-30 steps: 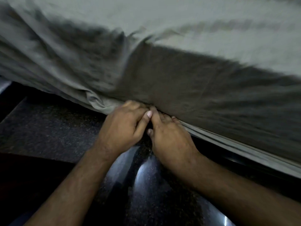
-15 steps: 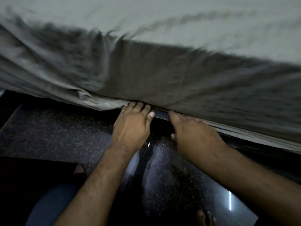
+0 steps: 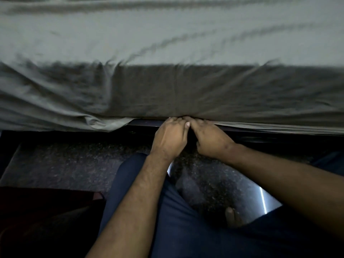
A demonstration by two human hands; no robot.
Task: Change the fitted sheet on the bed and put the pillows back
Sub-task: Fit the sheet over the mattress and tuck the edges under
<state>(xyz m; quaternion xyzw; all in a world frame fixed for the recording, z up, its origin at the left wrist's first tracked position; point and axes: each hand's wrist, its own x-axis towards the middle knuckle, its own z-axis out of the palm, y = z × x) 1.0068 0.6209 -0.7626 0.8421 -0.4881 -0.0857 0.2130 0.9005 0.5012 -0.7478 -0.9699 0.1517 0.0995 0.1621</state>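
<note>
The left hand and the right hand sat side by side, fingers curled, pinching the bottom edge of the grey cloth fitted sheet on the bed's side. Left of them the sheet hung loose and bunched. Dark blue trouser legs and a bare toe were over the dark speckled shiny stone floor.

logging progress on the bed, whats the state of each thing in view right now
sheet: spread over the top, creased, lower edge tucked at the middle and right, loose and bunched at the left
left hand: fingers curled at the sheet's lower edge
right hand: fingers curled at the same edge, beside the left hand
floor: dark, speckled, shiny
</note>
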